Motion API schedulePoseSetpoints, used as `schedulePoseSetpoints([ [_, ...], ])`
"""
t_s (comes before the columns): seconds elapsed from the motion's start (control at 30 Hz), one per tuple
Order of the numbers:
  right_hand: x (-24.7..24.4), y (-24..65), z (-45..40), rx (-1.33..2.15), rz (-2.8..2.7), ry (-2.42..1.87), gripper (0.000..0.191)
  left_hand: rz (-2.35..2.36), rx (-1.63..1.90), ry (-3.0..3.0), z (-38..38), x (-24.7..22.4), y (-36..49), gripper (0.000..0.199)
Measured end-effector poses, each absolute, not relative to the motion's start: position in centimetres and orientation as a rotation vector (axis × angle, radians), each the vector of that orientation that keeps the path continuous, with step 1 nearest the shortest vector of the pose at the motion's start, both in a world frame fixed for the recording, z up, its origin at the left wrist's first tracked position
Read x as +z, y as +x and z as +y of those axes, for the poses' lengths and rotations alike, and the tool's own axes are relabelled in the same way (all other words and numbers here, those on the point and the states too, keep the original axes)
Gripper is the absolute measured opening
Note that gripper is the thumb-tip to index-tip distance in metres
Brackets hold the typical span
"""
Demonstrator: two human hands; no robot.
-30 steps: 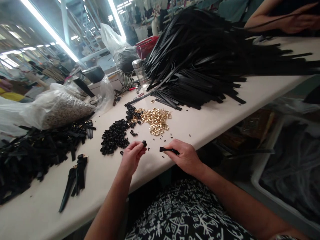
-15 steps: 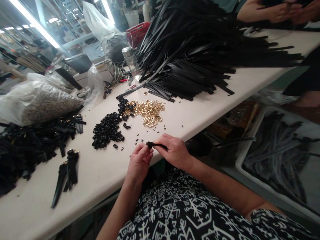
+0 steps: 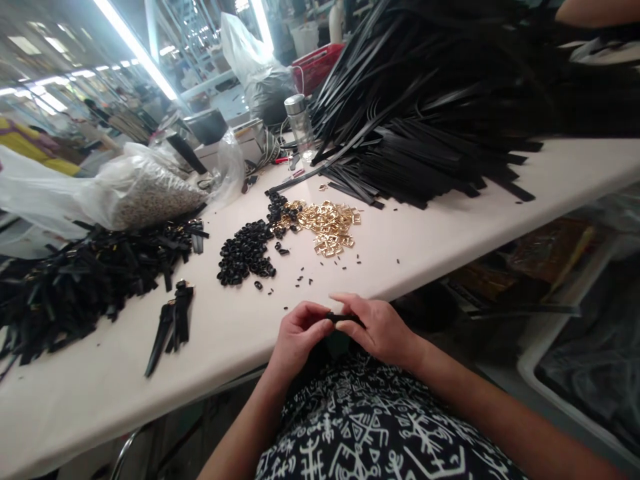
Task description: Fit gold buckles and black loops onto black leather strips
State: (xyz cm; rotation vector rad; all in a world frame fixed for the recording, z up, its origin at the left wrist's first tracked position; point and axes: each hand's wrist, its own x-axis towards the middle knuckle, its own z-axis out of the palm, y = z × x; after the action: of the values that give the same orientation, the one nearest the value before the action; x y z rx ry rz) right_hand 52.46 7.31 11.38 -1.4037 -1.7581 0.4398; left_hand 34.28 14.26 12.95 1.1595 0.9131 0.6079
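At the table's front edge my left hand [image 3: 303, 331] pinches one end of a black strap [image 3: 345, 318] between thumb and fingers. My right hand [image 3: 379, 329] grips the same strap from the other side, its index finger raised a little. Most of the strap is hidden by my fingers. Beyond my hands lie a heap of gold buckles [image 3: 333, 225] and a heap of black strap loops [image 3: 245, 253]. Tiny dark bits [image 3: 301, 278] are scattered between the heaps and my hands. To the left, a few straps with buckles [image 3: 173, 320] lie together.
A large pile of black strips [image 3: 415, 153] covers the back right of the table, beside a glass bottle [image 3: 301, 127]. Buckled straps [image 3: 100, 287] are heaped at left, before a clear bag [image 3: 145, 187]. A white bin [image 3: 537, 373] stands low at right. Another person's arm [image 3: 597, 12] shows top right.
My view has swung so that the table's things sit further right. Both hands have drawn closer together on the strap, and less of it shows between them.
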Motion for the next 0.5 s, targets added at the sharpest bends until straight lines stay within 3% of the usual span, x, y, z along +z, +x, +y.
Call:
schedulePoseSetpoints([
  [0.07, 10.7, 52.0, 7.2, 0.486, -1.715, -1.424, 0.043, 0.905, 0.583, 1.138, 13.9, 12.6, 34.3, 0.025],
  [0.3, 10.1, 50.6, 7.3, 0.562, -1.676, -1.425, 0.047, 0.898, 0.594, 1.235, 13.5, 12.0, 34.6, 0.024],
  [0.5, 10.5, 50.7, 7.8, 0.697, -1.745, -1.393, 0.031, 0.933, 0.555, 1.268, 14.3, 12.6, 33.7, 0.022],
])
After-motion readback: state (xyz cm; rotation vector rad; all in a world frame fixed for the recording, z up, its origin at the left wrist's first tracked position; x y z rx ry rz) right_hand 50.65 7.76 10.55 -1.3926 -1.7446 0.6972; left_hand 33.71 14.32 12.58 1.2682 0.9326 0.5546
